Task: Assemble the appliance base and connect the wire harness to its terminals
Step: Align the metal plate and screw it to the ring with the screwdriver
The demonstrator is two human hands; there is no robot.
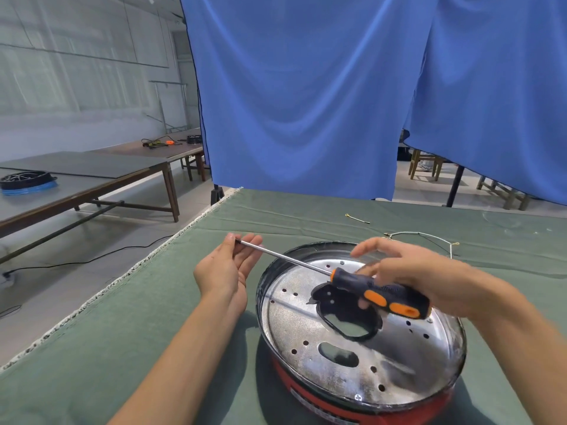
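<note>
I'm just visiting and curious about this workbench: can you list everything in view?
Appliance base: one, silver perforated plate in a red body, near right on the table.
Screwdriver: one, black and orange handle, held above the base.
Wire harness: one, pale, behind the base.
Short wire: one, yellowish, farther back.
Table cover: one, green.
Curtain: blue, behind the table.
Side tables: brown, far left, with black parts on them.
Left hand: fingers touch the screwdriver tip.
Right hand: grips the handle.
</note>
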